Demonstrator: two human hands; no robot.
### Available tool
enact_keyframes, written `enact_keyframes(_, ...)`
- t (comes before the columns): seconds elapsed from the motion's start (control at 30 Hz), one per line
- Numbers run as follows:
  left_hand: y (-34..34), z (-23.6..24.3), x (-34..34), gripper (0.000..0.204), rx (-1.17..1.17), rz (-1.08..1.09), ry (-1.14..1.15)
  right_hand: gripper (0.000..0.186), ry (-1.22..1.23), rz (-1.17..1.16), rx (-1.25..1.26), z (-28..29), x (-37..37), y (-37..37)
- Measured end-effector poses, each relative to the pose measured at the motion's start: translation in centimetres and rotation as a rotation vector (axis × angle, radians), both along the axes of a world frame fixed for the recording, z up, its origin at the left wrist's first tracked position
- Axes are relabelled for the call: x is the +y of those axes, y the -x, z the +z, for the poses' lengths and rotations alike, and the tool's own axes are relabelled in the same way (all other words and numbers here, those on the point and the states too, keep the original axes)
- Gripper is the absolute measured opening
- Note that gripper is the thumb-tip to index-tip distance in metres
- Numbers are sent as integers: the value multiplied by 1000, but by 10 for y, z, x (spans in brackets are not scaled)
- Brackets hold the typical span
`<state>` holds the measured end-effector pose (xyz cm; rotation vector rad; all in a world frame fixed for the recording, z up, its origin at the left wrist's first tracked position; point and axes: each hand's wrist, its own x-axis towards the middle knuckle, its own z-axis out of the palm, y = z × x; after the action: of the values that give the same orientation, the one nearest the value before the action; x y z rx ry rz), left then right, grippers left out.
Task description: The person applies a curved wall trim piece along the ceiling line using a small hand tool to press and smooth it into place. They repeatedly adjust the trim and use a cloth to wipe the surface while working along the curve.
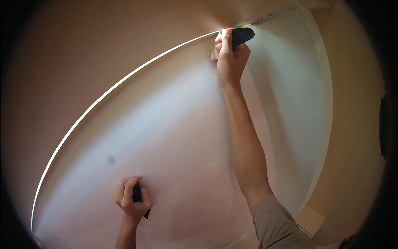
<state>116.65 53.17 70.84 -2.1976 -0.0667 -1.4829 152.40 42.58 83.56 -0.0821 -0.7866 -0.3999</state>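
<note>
My right arm is stretched far up, and my right hand (230, 66) is closed on a dark flat scraper-like blade (243, 36). The blade meets the top edge of the pale wall surface (178, 137), where a bright strip (103, 93) runs along. The thumb lies over the blade; the other fingers are partly hidden behind it. Lower and to the left, my left hand (131, 201) is wrapped round a black handle-like tool (137, 193) close to the wall. Its lower tip pokes out under the hand, and its exact kind is hidden by the fingers.
A brownish ceiling-like surface (83, 54) curves above the bright strip. To the right is a bluish wall section (294, 91) with a dark rough line (271, 17) at its top. A tan band (352, 124) borders it, and a dark object (382, 126) sits at the rim.
</note>
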Motion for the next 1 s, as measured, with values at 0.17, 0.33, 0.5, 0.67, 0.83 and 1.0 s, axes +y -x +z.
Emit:
enact_keyframes(0.17,3,-1,-2,36,10,4,45,42,69,-27,-35,-3,4,3)
enact_keyframes(0.33,3,-2,1,36,10,-8,43,43,26,-38,9,-1,3,6)
enact_keyframes(0.5,2,0,6,36,-13,-10,-21,44,43,54,-73,-6,6,3)
enact_keyframes(0.67,1,-2,4,36,11,-31,45,43,45,28,-73,-8,0,4)
enact_keyframes(0.83,2,-5,8,36,-1,-38,56,20,-86,56,-101,-29,4,2)
enact_keyframes(1.0,4,-3,8,35,18,-42,28,38,16,-477,-5,-44,-6,-5)
